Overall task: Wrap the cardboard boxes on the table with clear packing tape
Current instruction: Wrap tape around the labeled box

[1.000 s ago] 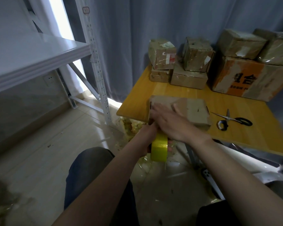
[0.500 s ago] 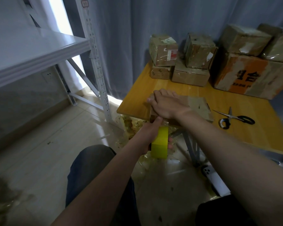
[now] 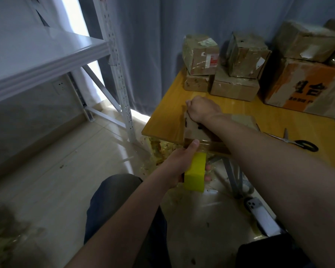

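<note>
Flat brown cardboard box (image 3: pixel 193 130): lies at the near left corner of the yellow wooden desk (image 3: pixel 166 117).
Left grip (image 3: pixel 179 165): wrapped round the yellow roll of clear packing tape (image 3: pixel 194 174) below the desk edge, thumb pressing the strip onto the box's near face.
Right grip (image 3: pixel 201 109): fingers curled over the box's far left corner, pinning it.
Handling: probably light, stiff and apt to slide; best held at the corners, off the tape's path.
Beyond: taped boxes (image 3: pixel 234 74) stacked at the back; black-handled scissors (image 3: pixel 302 144) to the right.
</note>
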`<state>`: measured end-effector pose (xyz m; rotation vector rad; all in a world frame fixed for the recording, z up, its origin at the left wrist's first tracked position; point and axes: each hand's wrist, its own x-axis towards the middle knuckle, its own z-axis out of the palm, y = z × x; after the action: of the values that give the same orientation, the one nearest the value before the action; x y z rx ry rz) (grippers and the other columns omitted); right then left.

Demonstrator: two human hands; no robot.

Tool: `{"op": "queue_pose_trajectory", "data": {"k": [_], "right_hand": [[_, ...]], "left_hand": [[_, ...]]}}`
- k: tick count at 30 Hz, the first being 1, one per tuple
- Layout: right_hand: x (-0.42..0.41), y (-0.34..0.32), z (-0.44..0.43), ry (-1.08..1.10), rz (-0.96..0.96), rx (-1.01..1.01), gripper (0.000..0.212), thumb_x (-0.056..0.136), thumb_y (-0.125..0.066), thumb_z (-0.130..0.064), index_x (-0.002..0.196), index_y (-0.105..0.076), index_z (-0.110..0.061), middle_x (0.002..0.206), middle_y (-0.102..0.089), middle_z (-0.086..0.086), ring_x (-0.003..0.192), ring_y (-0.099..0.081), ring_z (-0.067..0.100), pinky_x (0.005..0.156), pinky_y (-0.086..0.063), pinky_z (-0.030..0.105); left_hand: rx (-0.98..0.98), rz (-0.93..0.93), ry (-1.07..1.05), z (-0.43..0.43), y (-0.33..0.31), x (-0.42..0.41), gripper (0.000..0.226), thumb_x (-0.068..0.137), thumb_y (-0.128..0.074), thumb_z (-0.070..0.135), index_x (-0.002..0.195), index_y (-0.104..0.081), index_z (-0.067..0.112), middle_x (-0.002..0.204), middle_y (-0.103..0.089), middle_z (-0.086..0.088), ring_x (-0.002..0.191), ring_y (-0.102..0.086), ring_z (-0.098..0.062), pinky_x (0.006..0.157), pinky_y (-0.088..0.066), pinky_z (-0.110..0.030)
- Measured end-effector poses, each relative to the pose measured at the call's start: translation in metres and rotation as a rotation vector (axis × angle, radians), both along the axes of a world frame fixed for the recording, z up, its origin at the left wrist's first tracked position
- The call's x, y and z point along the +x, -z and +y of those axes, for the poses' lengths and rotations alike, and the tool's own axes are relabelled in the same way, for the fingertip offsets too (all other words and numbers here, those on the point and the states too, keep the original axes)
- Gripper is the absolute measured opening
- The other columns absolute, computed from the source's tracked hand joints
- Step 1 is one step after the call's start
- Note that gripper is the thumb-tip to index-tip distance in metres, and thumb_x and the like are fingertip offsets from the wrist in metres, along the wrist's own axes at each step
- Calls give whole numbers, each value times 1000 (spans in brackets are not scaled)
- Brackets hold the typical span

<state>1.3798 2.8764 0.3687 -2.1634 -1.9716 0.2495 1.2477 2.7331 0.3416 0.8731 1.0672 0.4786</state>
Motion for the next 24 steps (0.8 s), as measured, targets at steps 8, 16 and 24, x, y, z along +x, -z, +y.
{"op": "queue_pose_trajectory", "data": {"k": [8,16,24], "right_hand": [[4,-7,20,101,77,-33,42,110,-38,-41,79,-56,-19,96,-64,8,95,-61,26,80,-44,38],[-2,-21,-12,123,480,325,45,108,-40,-42,80,-71,-25,83,-72,-3,87,-67,18,90,-53,43],[27,-58,-164,22,419,-216,61,104,-44,-60,84,-73,-9,63,-72,9,46,-62,19,50,-50,26]], "left_hand": [[-33,-24,-2,5,-1,1,49,105,-47,56,127,-54,12,92,-79,-13,80,-77,-33,83,-61,-47],[-31,-26,-22,5,-5,-1,45,107,-47,51,133,-54,15,102,-79,-14,90,-78,-31,93,-58,-50],[-78,-37,-52,-8,-9,9,48,101,-50,57,129,-64,20,106,-79,-7,101,-73,-28,91,-55,-48]]}}
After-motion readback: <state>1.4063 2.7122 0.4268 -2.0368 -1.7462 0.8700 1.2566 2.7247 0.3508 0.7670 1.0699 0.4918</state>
